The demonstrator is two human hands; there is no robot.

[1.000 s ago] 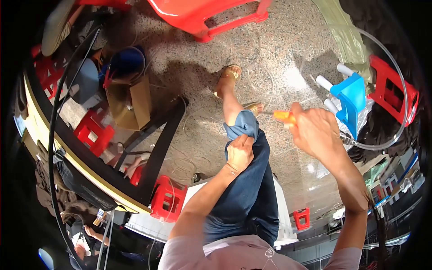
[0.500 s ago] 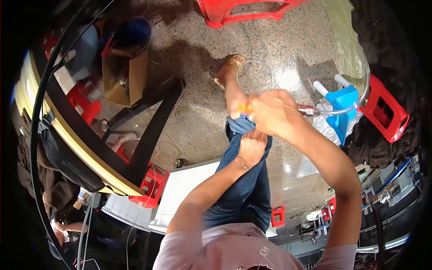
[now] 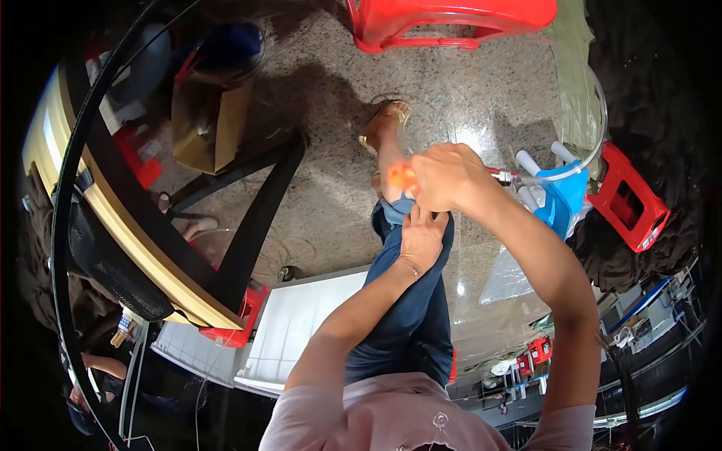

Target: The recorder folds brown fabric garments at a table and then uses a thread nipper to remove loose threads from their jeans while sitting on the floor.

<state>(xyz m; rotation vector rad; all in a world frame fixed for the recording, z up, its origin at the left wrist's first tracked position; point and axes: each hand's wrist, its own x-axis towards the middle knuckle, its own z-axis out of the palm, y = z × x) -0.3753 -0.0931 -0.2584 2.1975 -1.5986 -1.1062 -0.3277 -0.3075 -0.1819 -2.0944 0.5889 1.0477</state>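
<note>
My right hand [image 3: 453,179] is closed around a tool with a bright orange end [image 3: 402,177], blurred by motion, above my bare shin. Behind that hand runs a clear hose [image 3: 565,174] with a metal fitting [image 3: 502,175]; the palm hides the tool's body, and its kind does not show. Just below, my left hand [image 3: 421,244] lies over the rolled cuff [image 3: 397,210] of my blue jeans [image 3: 395,289], fingers drawn together and touching the right hand's underside. What they pinch, if anything, is hidden.
A red stool [image 3: 459,19] stands ahead, another red stool [image 3: 630,197] at right beside a blue piece with white tubes [image 3: 562,192]. At left are an open cardboard box [image 3: 207,124], black table legs [image 3: 263,210] and a yellow-edged tabletop [image 3: 150,255]. White panels [image 3: 301,323] lie near my thigh.
My right hand has shifted slightly left with the orange-ended tool. My left hand's fingers have come up from the jeans toward the right hand. The view has shifted a little.
</note>
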